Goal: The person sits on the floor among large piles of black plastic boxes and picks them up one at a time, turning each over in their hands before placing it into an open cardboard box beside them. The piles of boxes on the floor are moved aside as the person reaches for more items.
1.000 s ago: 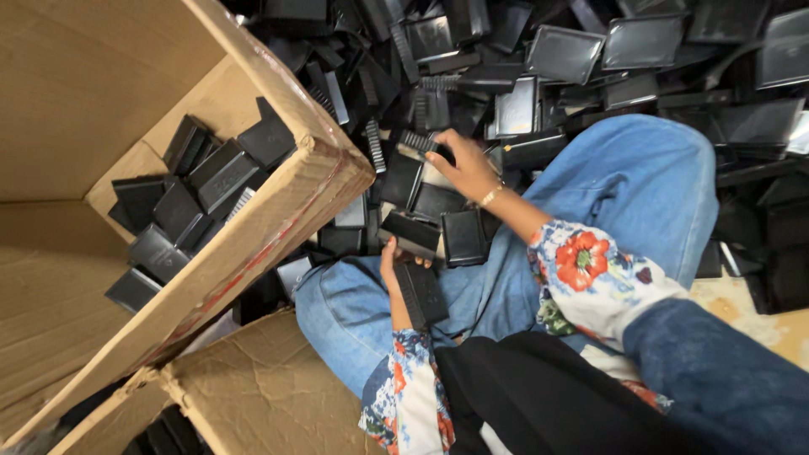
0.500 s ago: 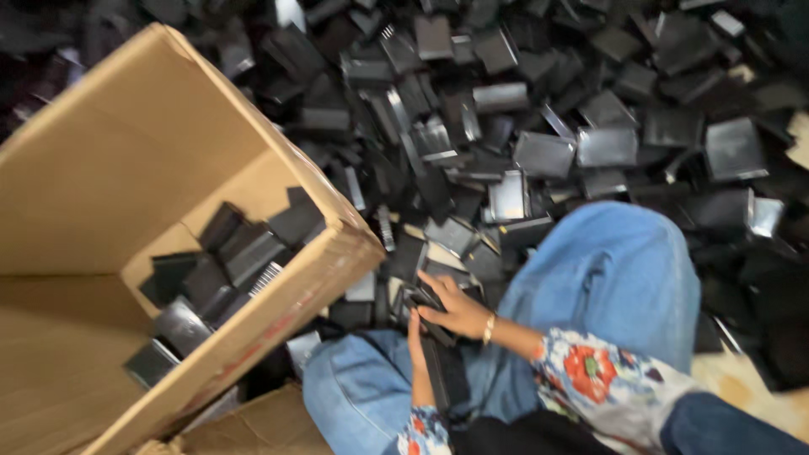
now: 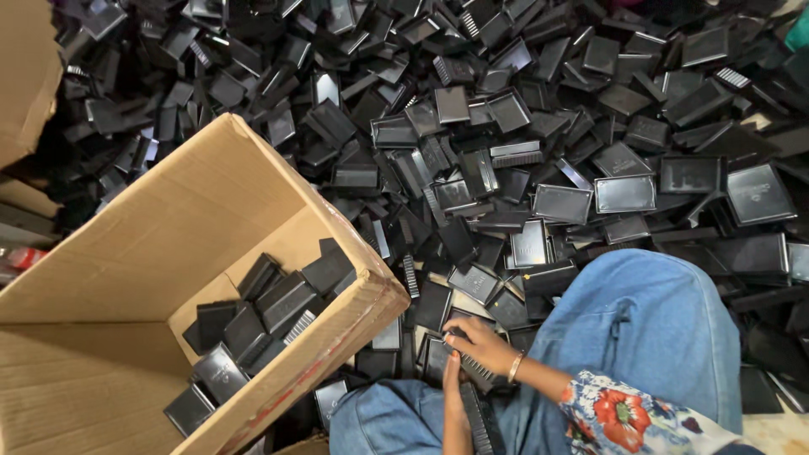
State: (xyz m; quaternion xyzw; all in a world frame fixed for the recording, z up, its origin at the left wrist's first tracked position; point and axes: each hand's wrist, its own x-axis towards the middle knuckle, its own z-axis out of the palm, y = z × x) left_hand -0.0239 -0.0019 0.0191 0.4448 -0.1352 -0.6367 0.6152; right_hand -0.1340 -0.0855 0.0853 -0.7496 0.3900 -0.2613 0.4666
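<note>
R hand [image 3: 482, 344] at lap level, fingers curled over a black ribbed plastic piece [image 3: 474, 367], gripping it from above. L hand [image 3: 453, 389] comes up from below, fingers mostly straight, pressed along the edge of a second black piece [image 3: 482, 425]; how firmly it grips, can't tell. Both pieces sit between the knees, just above the blue jeans [image 3: 640, 337].

Judgement: pieces look like they mate by the ribbed edge, so best to line ribs square first, keep thumbs off the seam, press evenly, not at one corner.

Counts: 2 hands, 2 pieces in hand. Cardboard box [image 3: 202, 202] to the L, open, approx. 12 black trays [image 3: 282, 299] visible in its low corner, loose, not stacked. Floor pile of black trays [image 3: 539, 135] beyond the knees: too many to count, well over a hundred. 1 bracelet [image 3: 514, 367] on R wrist.
</note>
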